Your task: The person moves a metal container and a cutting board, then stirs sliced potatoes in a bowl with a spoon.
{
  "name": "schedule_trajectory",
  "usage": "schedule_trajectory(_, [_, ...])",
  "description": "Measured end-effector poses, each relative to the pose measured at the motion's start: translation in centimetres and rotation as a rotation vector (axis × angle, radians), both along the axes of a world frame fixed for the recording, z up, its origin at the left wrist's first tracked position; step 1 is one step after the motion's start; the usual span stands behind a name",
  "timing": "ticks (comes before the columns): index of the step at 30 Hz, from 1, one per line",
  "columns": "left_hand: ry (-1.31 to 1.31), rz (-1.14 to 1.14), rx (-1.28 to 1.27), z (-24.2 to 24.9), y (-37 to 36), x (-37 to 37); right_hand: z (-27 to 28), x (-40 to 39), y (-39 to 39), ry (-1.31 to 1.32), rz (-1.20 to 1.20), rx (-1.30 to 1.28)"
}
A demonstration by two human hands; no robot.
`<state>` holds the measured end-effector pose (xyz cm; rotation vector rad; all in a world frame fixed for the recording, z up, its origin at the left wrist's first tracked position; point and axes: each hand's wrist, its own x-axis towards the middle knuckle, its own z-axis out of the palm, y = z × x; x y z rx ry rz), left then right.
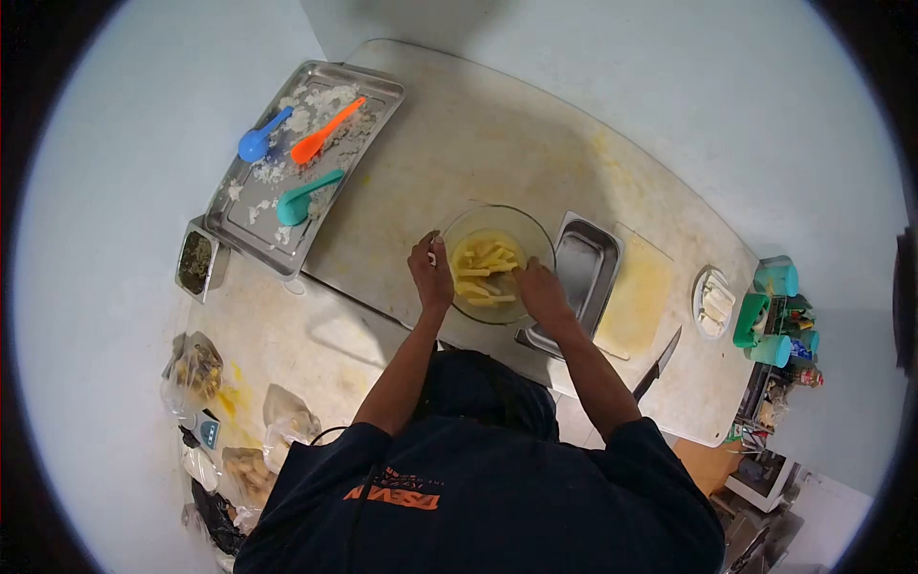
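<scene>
Bags (201,368) of food and 1 dark knife (658,365) lie closest on the pale, stained table (478,134). Next comes the round glass bowl (535,230), mid-table, already holding cut yellow sticks (483,268). The left hand (430,275) curls at its rim and the right hand (541,292) dips inside. I cannot tell if the fingers pinch anything. Farther off, 3 plastic spoons (308,143) lie on a messy metal tray (382,91).

We are in a kitchen, likely a food-prep space: our worn tabletop (497,143) carries a metal tray (378,86) with plastic scoops, a glass bowl (469,225) of cut strips, a steel pan (585,263), a knife (660,364) and a cutting board (639,297).
</scene>
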<state>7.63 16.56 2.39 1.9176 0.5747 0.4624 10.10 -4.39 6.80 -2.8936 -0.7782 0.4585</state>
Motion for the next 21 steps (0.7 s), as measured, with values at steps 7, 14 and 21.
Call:
schedule_trajectory(7, [-0.007,0.01,0.054,-0.4,0.0,0.0,4.3,2.5,0.4,-0.099,-0.141,0.14])
schedule_trajectory(14, [0.014,0.018,0.081,-0.6,0.0,0.0,-1.3,3.5,0.8,-0.209,-0.034,0.011])
schedule_trajectory(21, [0.019,0.011,0.078,-0.6,0.1,0.0,-2.3,3.1,1.3,-0.102,0.045,-0.138])
